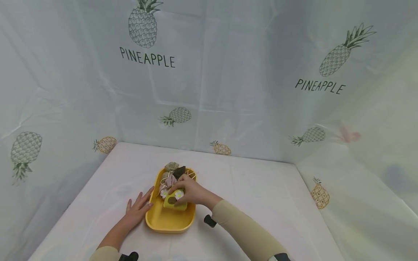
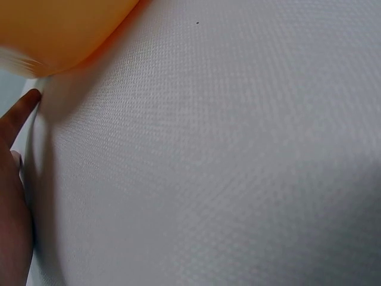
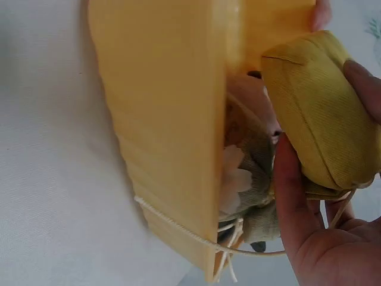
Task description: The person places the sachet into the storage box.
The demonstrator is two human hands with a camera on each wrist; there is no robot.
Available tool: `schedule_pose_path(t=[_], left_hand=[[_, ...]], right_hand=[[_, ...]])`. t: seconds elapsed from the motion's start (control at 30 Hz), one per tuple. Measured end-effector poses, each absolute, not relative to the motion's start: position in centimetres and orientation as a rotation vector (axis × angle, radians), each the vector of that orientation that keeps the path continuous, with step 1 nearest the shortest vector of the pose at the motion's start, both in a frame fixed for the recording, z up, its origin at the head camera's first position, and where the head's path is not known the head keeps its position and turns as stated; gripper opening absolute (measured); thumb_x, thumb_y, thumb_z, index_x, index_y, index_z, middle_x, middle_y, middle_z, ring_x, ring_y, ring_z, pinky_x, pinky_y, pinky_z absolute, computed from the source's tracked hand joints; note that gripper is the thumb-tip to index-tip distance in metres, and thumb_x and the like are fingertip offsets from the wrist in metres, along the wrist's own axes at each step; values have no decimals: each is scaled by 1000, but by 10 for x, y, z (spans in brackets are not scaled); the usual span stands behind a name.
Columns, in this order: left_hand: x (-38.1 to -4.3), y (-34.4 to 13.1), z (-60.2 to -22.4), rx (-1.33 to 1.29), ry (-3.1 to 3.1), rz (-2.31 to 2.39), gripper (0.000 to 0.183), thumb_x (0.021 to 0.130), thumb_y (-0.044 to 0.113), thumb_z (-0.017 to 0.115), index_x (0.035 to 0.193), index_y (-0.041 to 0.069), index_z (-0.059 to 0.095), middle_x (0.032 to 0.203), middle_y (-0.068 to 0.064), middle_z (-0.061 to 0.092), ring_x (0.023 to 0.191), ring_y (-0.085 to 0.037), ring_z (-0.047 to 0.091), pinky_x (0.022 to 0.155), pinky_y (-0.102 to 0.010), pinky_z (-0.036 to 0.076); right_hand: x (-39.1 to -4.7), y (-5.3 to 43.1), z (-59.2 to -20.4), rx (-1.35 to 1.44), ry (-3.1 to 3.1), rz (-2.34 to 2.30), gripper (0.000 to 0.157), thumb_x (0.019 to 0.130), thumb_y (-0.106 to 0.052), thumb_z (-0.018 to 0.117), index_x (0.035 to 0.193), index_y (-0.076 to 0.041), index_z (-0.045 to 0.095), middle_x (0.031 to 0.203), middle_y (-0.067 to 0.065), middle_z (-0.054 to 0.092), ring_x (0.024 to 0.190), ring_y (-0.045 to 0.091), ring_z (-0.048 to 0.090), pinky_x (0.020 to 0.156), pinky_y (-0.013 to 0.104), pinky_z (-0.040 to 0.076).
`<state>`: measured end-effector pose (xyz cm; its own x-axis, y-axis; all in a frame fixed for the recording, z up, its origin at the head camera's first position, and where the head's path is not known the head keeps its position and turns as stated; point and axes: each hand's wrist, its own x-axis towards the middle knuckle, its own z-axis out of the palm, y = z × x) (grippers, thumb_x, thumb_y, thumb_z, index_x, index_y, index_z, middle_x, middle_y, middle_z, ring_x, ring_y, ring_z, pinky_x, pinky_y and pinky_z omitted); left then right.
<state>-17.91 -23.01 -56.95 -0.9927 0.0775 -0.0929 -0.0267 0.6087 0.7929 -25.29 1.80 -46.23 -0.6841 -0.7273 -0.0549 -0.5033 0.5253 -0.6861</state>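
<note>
A yellow plastic tray (image 1: 169, 224) with rounded corners stands on the table, holding several small cloth pouches at its far end. My left hand (image 1: 136, 211) lies at the tray's left side, fingers extended and fingertips at the rim. With thumb and fingers, my right hand (image 1: 193, 190) grips a plump yellow cloth pouch (image 3: 321, 110) over the middle of the tray. White flowers (image 1: 179, 194) and a brown patch decorate the front of this pouch. Beyond it are a pinkish pouch (image 1: 170, 180), a dark brown one (image 1: 179, 172) and a grey-green one (image 1: 171, 166).
A pale drawstring cord (image 3: 178, 225) hangs over the tray's wall in the right wrist view. White textured cloth (image 1: 248, 203) covers the table. Pineapple-printed curtains (image 1: 235, 90) enclose its back and sides.
</note>
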Motion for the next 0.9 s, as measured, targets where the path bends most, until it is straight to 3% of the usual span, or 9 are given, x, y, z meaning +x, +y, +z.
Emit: schedule_pose_path(t=[0.33, 0.73, 0.9], left_hand=[[-179, -230, -569, 58, 2714, 1343, 65, 101, 44, 46, 156, 17, 24, 156, -16, 27, 144, -47, -2, 106, -61, -22], [-179, -228, -569, 40, 2708, 1332, 66, 101, 46, 46, 156, 17, 23, 157, -17, 24, 144, -47, -2, 106, -60, -22], [-179, -229, -569, 39, 2709, 1333, 66, 101, 45, 45, 156, 17, 23, 158, -16, 24, 145, -46, -3, 106, -60, -23]], right_hand=[[-255, 11, -463, -1023, 2447, -753, 26, 78, -31, 84, 102, -28, 78, 98, -6, 42, 91, 7, 40, 72, 18, 42], [-259, 11, -465, -1083, 2431, -599, 30, 76, -23, 85, 104, -31, 76, 100, -8, 43, 90, 6, 43, 76, 17, 42], [-260, 10, -470, -1137, 2457, -542, 29, 75, -28, 86, 101, -33, 76, 98, -11, 45, 88, 5, 44, 72, 16, 42]])
